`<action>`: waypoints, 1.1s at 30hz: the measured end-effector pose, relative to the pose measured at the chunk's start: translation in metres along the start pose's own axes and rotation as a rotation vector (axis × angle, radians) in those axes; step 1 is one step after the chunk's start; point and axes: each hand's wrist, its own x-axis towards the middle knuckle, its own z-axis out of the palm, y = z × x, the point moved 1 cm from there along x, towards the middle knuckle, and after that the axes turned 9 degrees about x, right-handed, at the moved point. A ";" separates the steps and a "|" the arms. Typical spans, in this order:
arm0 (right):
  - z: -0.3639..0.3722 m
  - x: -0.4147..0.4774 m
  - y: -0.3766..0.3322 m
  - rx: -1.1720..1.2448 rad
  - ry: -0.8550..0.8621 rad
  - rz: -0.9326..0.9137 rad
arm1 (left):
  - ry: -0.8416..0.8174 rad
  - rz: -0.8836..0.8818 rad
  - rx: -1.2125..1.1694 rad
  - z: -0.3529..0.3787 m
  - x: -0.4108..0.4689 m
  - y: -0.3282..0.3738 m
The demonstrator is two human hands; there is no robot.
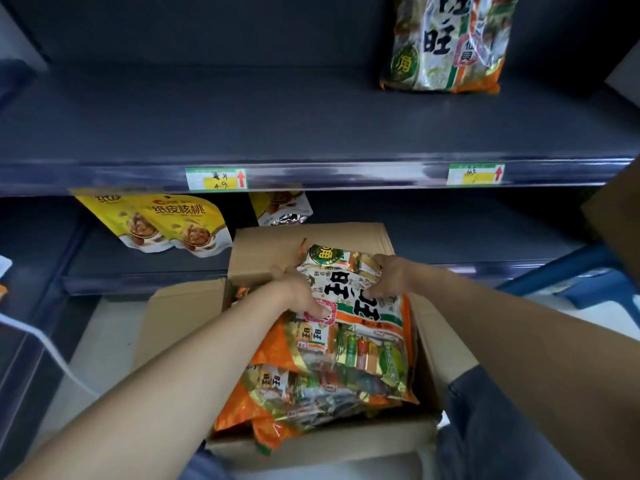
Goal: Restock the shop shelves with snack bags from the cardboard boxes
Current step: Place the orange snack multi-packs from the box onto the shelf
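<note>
An open cardboard box (270,251) stands on the floor below the shelves, full of orange, green and white snack bags. The top snack bag (374,327) lies face up in the box. My left hand (298,292) grips its left edge, thumb on the front. My right hand (384,275) grips its upper right edge. One matching snack bag (446,43) stands upright at the right of the dark upper shelf (242,112). More bags (311,400) lie stacked beneath the top one.
Yellow walnut bags (166,223) hang or stand on the lower shelf behind the box. Price labels (216,179) sit on the upper shelf's front rail. A second cardboard box (620,216) and a blue frame (568,271) are at the right.
</note>
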 end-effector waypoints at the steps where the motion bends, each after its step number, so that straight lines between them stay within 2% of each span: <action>1: 0.002 0.003 0.001 -0.014 -0.004 -0.002 | 0.014 -0.030 -0.016 0.002 0.001 0.000; 4: 0.004 0.004 0.003 -0.049 0.006 0.026 | 0.006 -0.102 -0.130 0.008 0.009 -0.007; 7: 0.004 0.005 0.006 -0.105 -0.001 0.045 | -0.083 -0.067 -0.201 0.012 0.015 -0.018; 10: 0.006 0.009 0.006 -0.124 0.045 0.056 | -0.080 -0.069 -0.276 0.013 0.015 -0.026; 14: 0.003 0.012 0.007 0.068 -0.054 0.068 | -0.066 -0.074 -0.391 0.013 0.014 -0.031; 23: 0.011 -0.004 -0.007 0.324 -0.325 0.024 | 0.274 -0.019 -0.263 -0.004 0.006 -0.039; 28: 0.005 -0.016 -0.023 0.476 -0.310 -0.053 | 0.473 0.032 -0.252 -0.015 -0.020 -0.051; 33: -0.005 -0.037 -0.056 0.410 -0.337 -0.178 | 0.704 0.002 -0.288 -0.034 -0.051 -0.072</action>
